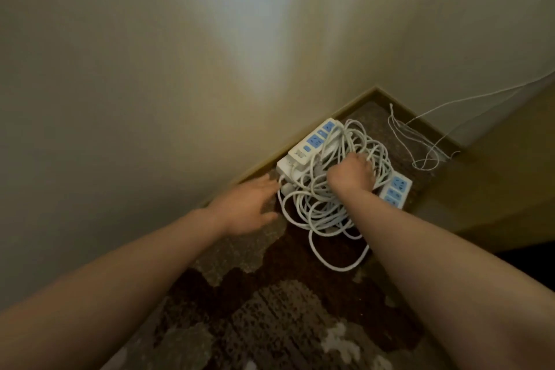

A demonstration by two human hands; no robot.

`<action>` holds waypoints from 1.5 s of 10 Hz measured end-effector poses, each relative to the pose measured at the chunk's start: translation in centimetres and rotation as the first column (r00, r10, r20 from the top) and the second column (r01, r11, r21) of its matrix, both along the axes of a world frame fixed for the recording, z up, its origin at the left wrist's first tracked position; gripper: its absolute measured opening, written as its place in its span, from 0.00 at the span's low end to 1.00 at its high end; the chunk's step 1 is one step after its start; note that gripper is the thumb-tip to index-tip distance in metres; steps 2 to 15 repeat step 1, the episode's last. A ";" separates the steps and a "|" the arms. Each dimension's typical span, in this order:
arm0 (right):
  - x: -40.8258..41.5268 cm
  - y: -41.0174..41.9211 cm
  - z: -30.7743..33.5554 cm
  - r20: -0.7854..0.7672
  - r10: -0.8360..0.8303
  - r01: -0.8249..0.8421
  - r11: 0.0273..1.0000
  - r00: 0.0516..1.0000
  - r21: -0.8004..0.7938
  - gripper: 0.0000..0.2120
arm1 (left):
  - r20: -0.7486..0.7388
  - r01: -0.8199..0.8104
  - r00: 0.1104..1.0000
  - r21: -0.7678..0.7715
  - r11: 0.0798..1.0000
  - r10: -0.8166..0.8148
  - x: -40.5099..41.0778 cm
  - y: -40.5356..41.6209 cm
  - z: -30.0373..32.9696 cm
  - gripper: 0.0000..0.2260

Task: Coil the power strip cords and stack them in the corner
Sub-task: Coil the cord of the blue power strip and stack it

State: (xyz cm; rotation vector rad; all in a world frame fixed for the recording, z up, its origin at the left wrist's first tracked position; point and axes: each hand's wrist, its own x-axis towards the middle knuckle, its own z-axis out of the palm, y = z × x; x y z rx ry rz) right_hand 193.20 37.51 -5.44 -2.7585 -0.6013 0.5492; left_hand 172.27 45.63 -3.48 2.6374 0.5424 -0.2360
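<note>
Both forearms extend from the near edge of the view toward the corner of the carpeted floor (264, 294), where two walls meet behind a brown baseboard (339, 112).

Left hand (250, 209): fingers extended and loosely spread, holding nothing. The fingertips reach the near end of the stacked power strips (309, 149), beside a white plug. Whether they touch it cannot be determined.

Right hand (351, 173): fingers curled down into the middle of the white cord pile (324, 198), gripping a bundle of loops.

Location of task items: two strips lie stacked along the left wall's baseboard, blue sockets facing up. A third power strip (395, 192) lies at the right edge of the pile, partly covered by the right forearm. The cords rest between them in loose, uneven loops, with one large loop (338, 258) trailing onto the carpet toward the camera. A separate thin white wire (420, 141) runs along the right wall, apart from the pile.

Risk assessment:
- The coils appear slack and unbound. Release of the right-hand grip would probably let them spring outward.
- The trailing loop may snag the pile if pulled.
- A push from the left hand could shift the upper strip off the lower one.
</note>
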 end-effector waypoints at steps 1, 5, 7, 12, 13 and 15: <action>-1.5 0.2 4.5 -0.057 -0.025 0.040 0.960 0.998 0.278 0.23 | -0.074 -0.020 0.997 -0.109 0.994 0.012 -5.1 -2.4 3.0 0.24; -1.5 0.2 4.5 -0.057 -0.025 0.040 0.960 0.998 0.278 0.23 | -0.074 -0.020 0.997 -0.109 0.994 0.012 -5.1 -2.4 3.0 0.24; -1.5 0.2 4.5 -0.057 -0.025 0.040 0.960 0.998 0.278 0.23 | -0.074 -0.020 0.997 -0.109 0.994 0.012 -5.1 -2.4 3.0 0.24; -1.5 0.2 4.5 -0.057 -0.025 0.040 0.960 0.998 0.278 0.23 | -0.074 -0.020 0.997 -0.109 0.994 0.012 -5.1 -2.4 3.0 0.24; -1.5 0.2 4.5 -0.057 -0.025 0.040 0.960 0.998 0.278 0.23 | -0.074 -0.020 0.997 -0.109 0.994 0.012 -5.1 -2.4 3.0 0.24; -1.5 0.2 4.5 -0.057 -0.025 0.040 0.960 0.998 0.278 0.23 | -0.074 -0.020 0.997 -0.109 0.994 0.012 -5.1 -2.4 3.0 0.24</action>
